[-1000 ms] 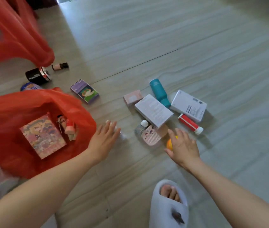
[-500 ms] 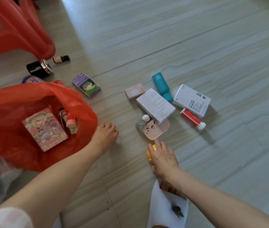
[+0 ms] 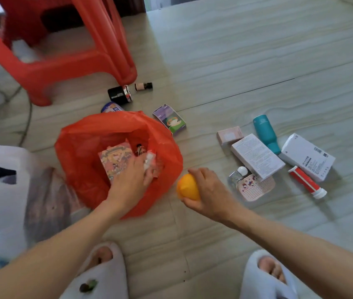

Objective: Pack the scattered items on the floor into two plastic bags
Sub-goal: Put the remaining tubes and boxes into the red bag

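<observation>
left hand (image 3: 132, 180): was flat on the floor by the bag a second ago, now it's down inside the red bag (image 3: 80, 152), fingers curled round a small clear-wrapped thing (image 3: 149, 161). Too blurry to say what it is.

right hand (image 3: 210, 190): gripping the orange ball (image 3: 187, 187), off the floor now and just beside the bag's right edge. A second ago it was only closing over it near the comb.

already bagged: the cartoon-print box (image 3: 115, 162) and a little figure-looking thing, both sitting in the bag like before.

still on the floor: white box (image 3: 257, 158), pink box (image 3: 229, 135), teal bottle (image 3: 266, 132), bigger white box (image 3: 307, 157), red tube (image 3: 306, 184), pink comb (image 3: 255, 187), small clear bottle (image 3: 237, 175), purple box (image 3: 169, 118), plus the black can (image 3: 119, 94) and a tiny bottle (image 3: 143, 86) by the red stool (image 3: 67, 65).

second bag: white bag (image 3: 0, 190) at far left, contents blurry.

what it means: my guess is two items go in about now, but most of the pile's still waiting, so early days.
</observation>
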The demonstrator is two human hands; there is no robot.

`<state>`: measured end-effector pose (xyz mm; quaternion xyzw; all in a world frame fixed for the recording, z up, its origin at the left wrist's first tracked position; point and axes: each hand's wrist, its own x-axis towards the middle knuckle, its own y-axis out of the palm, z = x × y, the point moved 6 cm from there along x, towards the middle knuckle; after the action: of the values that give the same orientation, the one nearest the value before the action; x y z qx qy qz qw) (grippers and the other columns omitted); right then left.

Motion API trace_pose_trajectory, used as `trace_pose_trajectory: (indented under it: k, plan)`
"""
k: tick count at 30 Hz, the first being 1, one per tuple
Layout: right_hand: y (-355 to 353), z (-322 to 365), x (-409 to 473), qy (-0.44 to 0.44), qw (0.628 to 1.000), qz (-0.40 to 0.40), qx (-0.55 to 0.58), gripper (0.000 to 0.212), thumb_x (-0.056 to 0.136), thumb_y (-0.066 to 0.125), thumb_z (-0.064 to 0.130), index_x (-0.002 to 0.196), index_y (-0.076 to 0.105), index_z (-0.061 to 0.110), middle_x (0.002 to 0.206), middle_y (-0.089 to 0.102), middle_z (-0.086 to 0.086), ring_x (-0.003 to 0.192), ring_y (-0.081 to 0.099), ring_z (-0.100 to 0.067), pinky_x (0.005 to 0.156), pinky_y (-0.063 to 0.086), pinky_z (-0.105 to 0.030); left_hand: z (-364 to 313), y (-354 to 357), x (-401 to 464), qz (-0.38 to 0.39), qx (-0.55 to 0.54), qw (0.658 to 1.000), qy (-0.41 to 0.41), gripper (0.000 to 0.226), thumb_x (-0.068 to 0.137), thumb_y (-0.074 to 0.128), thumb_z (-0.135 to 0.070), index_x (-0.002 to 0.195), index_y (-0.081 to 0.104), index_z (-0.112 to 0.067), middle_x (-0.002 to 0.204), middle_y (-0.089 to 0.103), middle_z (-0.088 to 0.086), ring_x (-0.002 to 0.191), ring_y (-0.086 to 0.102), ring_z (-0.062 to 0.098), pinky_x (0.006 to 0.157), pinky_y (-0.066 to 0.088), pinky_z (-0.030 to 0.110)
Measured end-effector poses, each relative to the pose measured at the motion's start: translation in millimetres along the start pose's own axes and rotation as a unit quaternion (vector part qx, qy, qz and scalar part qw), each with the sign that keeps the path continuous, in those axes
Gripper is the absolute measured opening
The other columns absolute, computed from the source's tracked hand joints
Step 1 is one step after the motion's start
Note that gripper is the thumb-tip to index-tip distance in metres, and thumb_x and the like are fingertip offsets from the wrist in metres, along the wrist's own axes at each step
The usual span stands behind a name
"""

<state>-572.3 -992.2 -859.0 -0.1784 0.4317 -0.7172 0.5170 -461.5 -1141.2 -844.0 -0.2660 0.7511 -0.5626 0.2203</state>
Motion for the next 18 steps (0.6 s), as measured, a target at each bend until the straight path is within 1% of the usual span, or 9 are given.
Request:
trace_pose_trajectory:
  k: [1, 3, 5, 7, 9, 13, 14, 16, 18]
  plan:
    - [1.1, 12.5, 8.6, -0.014, 1.0, 0.0, 0.007, 0.069, 0.068, 0.055, 0.052, 0.124, 0.042, 0.014, 0.104, 0.059, -0.016, 0.093, 0.058, -0.033, 0.078, 0.051, -0.038, 22.5, 3.7, -1.7, 0.032, -0.023, 0.995, -0.089, 0.037, 0.093, 0.044, -0.028, 0.122, 0.046, -0.005, 0.116, 0.051, 0.018, 0.098, 0.057, 0.042, 0.072, 0.047, 0.047]
    - [4.2, 34.4, 25.2, -0.03, 0.999, -0.006, 0.011, 0.071, 0.069, 0.068, 0.046, 0.126, 0.048, 0.008, 0.108, 0.058, -0.016, 0.097, 0.058, -0.033, 0.081, 0.049, -0.037, 57.5, 9.4, -6.0, 0.042, -0.087, 0.975, -0.201, 0.042, 0.095, 0.044, -0.03, 0.128, 0.041, -0.005, 0.128, 0.046, 0.02, 0.11, 0.051, 0.043, 0.083, 0.042, 0.048]
    - [7.8, 54.5, 43.1, -0.025, 0.999, -0.011, 0.026, 0.074, 0.07, 0.075, 0.04, 0.13, 0.047, 0.007, 0.115, 0.055, -0.017, 0.103, 0.055, -0.032, 0.086, 0.045, -0.038, 78.2, 12.6, -5.9, 0.01, -0.186, 0.946, -0.266, 0.044, 0.093, 0.049, -0.027, 0.128, 0.041, -0.002, 0.128, 0.049, 0.022, 0.112, 0.051, 0.042, 0.087, 0.043, 0.045]
    - [13.9, 71.5, 62.5, -0.017, 0.999, -0.018, 0.033, 0.074, 0.071, 0.075, 0.038, 0.132, 0.045, 0.008, 0.118, 0.053, -0.017, 0.106, 0.052, -0.032, 0.088, 0.043, -0.037, 93.7, 15.6, -4.3, -0.017, -0.289, 0.893, -0.343, 0.047, 0.09, 0.055, -0.028, 0.126, 0.04, -0.003, 0.125, 0.053, 0.019, 0.11, 0.054, 0.038, 0.087, 0.046, 0.041]
    - [19.2, 86.4, 84.1, -0.027, 0.999, -0.035, 0.016, 0.073, 0.073, 0.074, 0.037, 0.133, 0.044, 0.009, 0.118, 0.052, -0.018, 0.107, 0.051, -0.034, 0.09, 0.042, -0.038, 108.1, 16.1, -0.9, -0.047, -0.354, 0.841, -0.407, 0.049, 0.086, 0.061, -0.035, 0.122, 0.044, -0.007, 0.119, 0.057, 0.013, 0.107, 0.056, 0.033, 0.084, 0.046, 0.035]
    - [23.1, 102.6, 123.9, -0.014, 0.997, -0.07, -0.033, 0.069, 0.079, 0.068, 0.038, 0.136, 0.038, 0.011, 0.127, 0.045, -0.017, 0.114, 0.046, -0.034, 0.096, 0.039, -0.037, 129.0, 12.0, 14.9, -0.095, -0.434, 0.785, -0.432, 0.06, 0.068, 0.07, -0.06, 0.103, 0.061, -0.012, 0.101, 0.068, 0.002, 0.092, 0.064, 0.02, 0.082, 0.051, 0.035]
    - [22.7, 103.7, 131.2, -0.005, 0.996, -0.08, -0.044, 0.066, 0.081, 0.067, 0.038, 0.134, 0.038, 0.011, 0.128, 0.043, -0.016, 0.114, 0.045, -0.034, 0.096, 0.039, -0.037, 131.6, 11.8, 18.3, -0.101, -0.46, 0.77, -0.431, 0.058, 0.065, 0.072, -0.061, 0.098, 0.064, -0.014, 0.095, 0.07, 0.002, 0.088, 0.065, 0.019, 0.08, 0.053, 0.036]
    - [24.7, 103.0, 140.1, 0.006, 0.994, -0.088, -0.058, 0.061, 0.083, 0.065, 0.036, 0.132, 0.039, 0.01, 0.129, 0.041, -0.016, 0.114, 0.045, -0.035, 0.095, 0.039, -0.037, 131.3, 13.1, 24.8, -0.101, -0.49, 0.765, -0.407, 0.043, 0.075, 0.071, -0.047, 0.102, 0.065, -0.014, 0.097, 0.07, 0.004, 0.089, 0.066, 0.019, 0.078, 0.053, 0.034]
    - [30.5, 101.5, 142.2, -0.001, 0.994, -0.083, -0.066, 0.054, 0.086, 0.061, 0.025, 0.133, 0.038, 0.009, 0.13, 0.041, -0.017, 0.113, 0.047, -0.036, 0.092, 0.041, -0.039, 125.3, 15.2, 30.0, -0.066, -0.487, 0.792, -0.363, 0.033, 0.088, 0.06, -0.027, 0.117, 0.059, -0.011, 0.108, 0.065, 0.006, 0.095, 0.062, 0.019, 0.076, 0.05, 0.028]
